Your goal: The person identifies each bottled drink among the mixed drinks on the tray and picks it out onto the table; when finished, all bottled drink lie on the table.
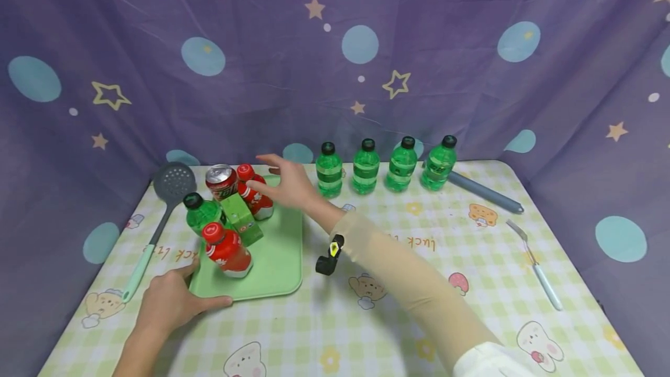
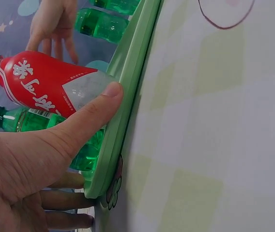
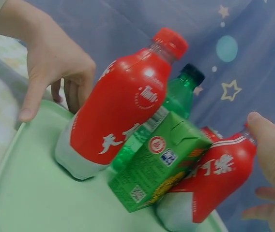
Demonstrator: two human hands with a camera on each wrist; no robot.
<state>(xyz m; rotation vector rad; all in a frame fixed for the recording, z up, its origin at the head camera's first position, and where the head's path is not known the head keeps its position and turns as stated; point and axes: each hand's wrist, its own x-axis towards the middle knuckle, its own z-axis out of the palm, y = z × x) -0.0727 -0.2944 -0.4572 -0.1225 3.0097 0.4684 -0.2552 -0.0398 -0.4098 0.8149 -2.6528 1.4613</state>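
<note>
At the near left corner of the green tray [image 1: 277, 266] my left hand [image 1: 166, 301] grips the rim, thumb along the front edge and fingers at the left side. My right hand [image 1: 293, 186] is spread at the far red-labelled bottle [image 1: 262, 205], its thumb by the red cap in the right wrist view and its fingers straight. A green drink carton [image 1: 242, 220] leans tilted beside that bottle. Nearer stands another red-labelled bottle [image 1: 228, 255], with a green bottle [image 1: 203, 214] behind it. A dark red soda can [image 1: 221, 181] is at the tray's back left.
Several green bottles [image 1: 366, 170] stand in a row along the back. Behind the rightmost lies a grey-handled utensil [image 1: 487, 192]. A small fork-like utensil [image 1: 539, 272] lies on the right, a slotted turner [image 1: 166, 208] on the left. A patterned curtain [image 1: 293, 74] borders the table.
</note>
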